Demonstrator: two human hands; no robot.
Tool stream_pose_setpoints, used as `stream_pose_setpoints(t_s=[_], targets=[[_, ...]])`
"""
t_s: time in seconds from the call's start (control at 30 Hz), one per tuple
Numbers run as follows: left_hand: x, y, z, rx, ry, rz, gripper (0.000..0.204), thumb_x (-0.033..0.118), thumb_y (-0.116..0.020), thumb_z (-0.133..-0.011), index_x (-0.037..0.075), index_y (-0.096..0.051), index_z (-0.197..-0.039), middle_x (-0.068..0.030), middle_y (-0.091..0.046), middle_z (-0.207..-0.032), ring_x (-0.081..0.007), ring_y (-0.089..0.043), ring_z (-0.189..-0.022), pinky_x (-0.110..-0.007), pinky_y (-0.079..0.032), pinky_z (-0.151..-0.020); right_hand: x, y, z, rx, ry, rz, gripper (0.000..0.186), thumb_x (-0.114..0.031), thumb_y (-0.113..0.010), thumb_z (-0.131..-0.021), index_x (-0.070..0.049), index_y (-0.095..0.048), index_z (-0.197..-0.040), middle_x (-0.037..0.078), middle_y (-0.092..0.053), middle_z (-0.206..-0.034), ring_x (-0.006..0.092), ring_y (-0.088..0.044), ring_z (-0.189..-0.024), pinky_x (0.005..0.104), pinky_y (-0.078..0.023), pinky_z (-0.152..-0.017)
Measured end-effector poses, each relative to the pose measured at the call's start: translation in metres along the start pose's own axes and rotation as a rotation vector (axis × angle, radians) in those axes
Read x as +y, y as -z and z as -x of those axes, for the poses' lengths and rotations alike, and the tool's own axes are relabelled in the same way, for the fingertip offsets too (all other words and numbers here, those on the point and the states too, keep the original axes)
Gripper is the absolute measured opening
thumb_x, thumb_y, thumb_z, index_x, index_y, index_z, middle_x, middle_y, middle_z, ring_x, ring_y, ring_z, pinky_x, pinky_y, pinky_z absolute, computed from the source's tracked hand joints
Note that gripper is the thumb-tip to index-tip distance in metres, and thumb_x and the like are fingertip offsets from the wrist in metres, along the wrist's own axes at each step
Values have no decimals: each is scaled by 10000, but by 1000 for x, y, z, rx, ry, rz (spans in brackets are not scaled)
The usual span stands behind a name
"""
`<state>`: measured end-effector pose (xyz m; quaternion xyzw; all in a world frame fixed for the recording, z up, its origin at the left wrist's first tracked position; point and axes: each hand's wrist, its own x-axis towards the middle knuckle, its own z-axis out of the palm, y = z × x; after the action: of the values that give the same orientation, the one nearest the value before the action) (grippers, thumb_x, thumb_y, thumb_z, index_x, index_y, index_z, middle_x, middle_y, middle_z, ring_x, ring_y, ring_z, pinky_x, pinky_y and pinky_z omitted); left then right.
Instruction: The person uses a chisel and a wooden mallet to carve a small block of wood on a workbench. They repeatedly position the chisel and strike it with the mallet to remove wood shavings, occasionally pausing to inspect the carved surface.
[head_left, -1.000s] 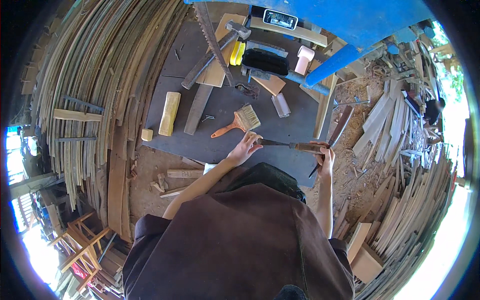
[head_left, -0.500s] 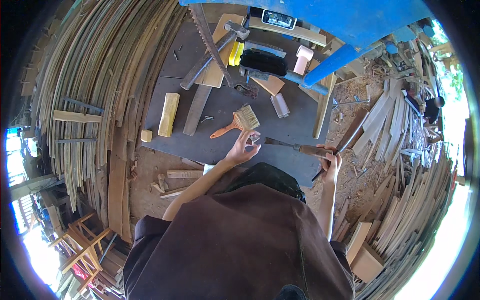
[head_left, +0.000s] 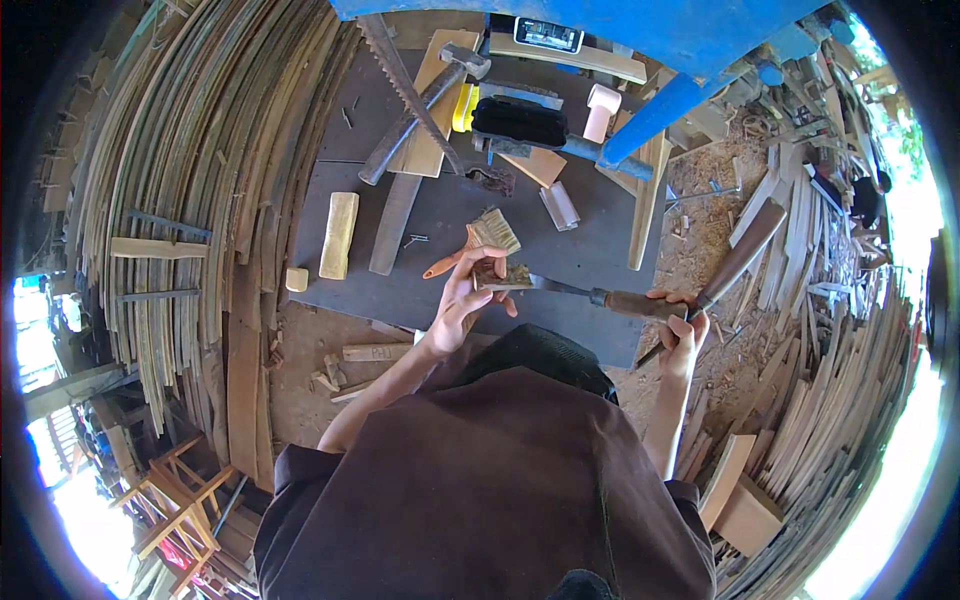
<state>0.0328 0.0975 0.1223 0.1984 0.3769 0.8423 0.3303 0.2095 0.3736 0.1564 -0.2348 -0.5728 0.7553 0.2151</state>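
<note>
My left hand (head_left: pixel 470 300) is closed around a small piece of wood (head_left: pixel 517 277), its fingers hiding part of it. In my right hand (head_left: pixel 683 325) are two tools: a wooden-handled chisel (head_left: pixel 630 303) whose blade points left, and a second tool with a long dark wooden handle (head_left: pixel 745 247) slanting up to the right. A thin dark end of this second tool shows below the hand; its kind I cannot tell. The chisel tip meets or nearly meets the wood piece. Just beyond my left hand lies a wide paintbrush (head_left: pixel 493 232) with an orange handle.
On the dark table (head_left: pixel 590 240) lie a pale wood block (head_left: pixel 339 235), a hammer (head_left: pixel 425 110), a saw (head_left: pixel 405 85), nails (head_left: pixel 416 239) and a yellow object (head_left: pixel 464 107). A blue metal frame (head_left: pixel 640 130) overhangs the far side. Stacked planks (head_left: pixel 220 130) stand at left.
My left hand has turned, bringing the wood piece more into view near the chisel tip. In my right hand, the second tool's handle has swung up and outward to the right.
</note>
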Motion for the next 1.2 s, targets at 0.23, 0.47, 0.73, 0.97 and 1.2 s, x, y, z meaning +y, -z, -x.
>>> stream_pose_setpoints(t_s=[0.23,0.47,0.73,0.97,1.2], targets=[[15,-10,10,36,-10,-142,359,106,-506,-973,25,-393,-1304,-83,-422,-1076,-136,-506,-856,-302,-537,-679,-3,-10,4,-27,53,6,365,-176,-704,-736,24,-568,-1010,249,-655,-1032,6,-292,-413,182,-215,-379],[-39,27,8,151,126,-478,312,130,-472,-1008,7,-408,-1287,-96,-465,-1097,-140,-566,-915,-322,-574,-786,-18,-21,15,7,88,63,340,-154,-708,-738,13,-579,-1005,238,-665,-1032,5,-316,-436,182,-238,-396],[-144,91,18,104,206,-624,224,82,-524,-952,29,-520,-1170,-119,-461,-1115,-145,-571,-860,-280,-598,-715,-17,-39,12,-49,112,296,284,-100,-688,-754,14,-603,-1000,178,-683,-1028,80,-518,-671,217,-404,-603],[-168,102,26,143,113,-996,653,45,-656,-760,31,-337,-1330,-194,-401,-1244,-337,-361,-1199,-415,-484,-911,-15,-56,14,-174,84,261,258,-42,-706,-794,46,-611,-1017,182,-674,-1053,151,-617,-892,288,-499,-800],[-136,92,24,265,11,-1195,793,33,-718,-704,36,-298,-1376,-196,-456,-1265,-351,-446,-1151,-453,-432,-950,-7,-52,16,-154,85,245,250,-45,-713,-792,39,-619,-1008,162,-680,-1053,123,-600,-854,266,-486,-768]])
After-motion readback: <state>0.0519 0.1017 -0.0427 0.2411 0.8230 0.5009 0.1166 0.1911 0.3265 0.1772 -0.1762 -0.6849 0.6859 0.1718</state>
